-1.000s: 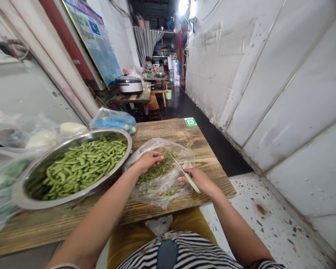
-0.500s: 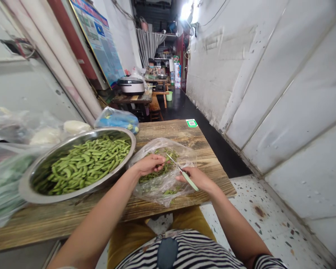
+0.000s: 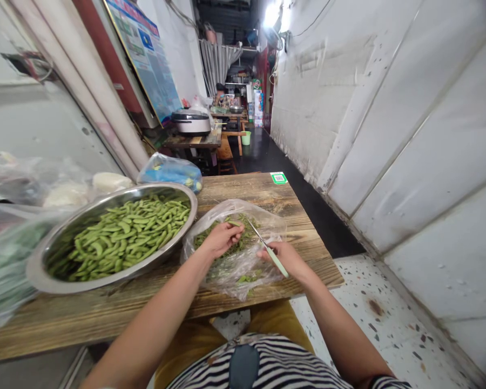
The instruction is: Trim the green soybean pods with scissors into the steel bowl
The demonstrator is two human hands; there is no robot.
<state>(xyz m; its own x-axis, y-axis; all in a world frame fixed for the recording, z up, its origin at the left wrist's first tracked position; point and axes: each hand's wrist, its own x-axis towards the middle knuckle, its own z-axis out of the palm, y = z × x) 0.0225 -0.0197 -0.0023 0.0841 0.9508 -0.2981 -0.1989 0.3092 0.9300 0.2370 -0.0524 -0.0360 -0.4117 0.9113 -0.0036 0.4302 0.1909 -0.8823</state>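
Observation:
My left hand [image 3: 223, 239] pinches a green soybean pod [image 3: 235, 223] by its end, over an open clear plastic bag [image 3: 263, 270]. Green trimmings [image 3: 204, 235] lie in the bag. In my right hand [image 3: 285, 257] is a pair of scissors [image 3: 276, 260] with pale green handles, its blades pointing up and left, a little to the right of the pod. To the left stands a large steel basin [image 3: 192, 197] heaped with green soybean pods [image 3: 125, 232].
The wooden table [image 3: 311, 254] carries plastic bags of produce [image 3: 20, 254] at the left and a blue bag [image 3: 170, 172] behind the basin. A green QR sticker [image 3: 278, 178] marks the far right corner. A white wall [image 3: 409, 135] runs along the right.
My left hand has moved slightly right and down, and the pod in it now lies tilted away from the blades. The scissors have shifted a little to the right.

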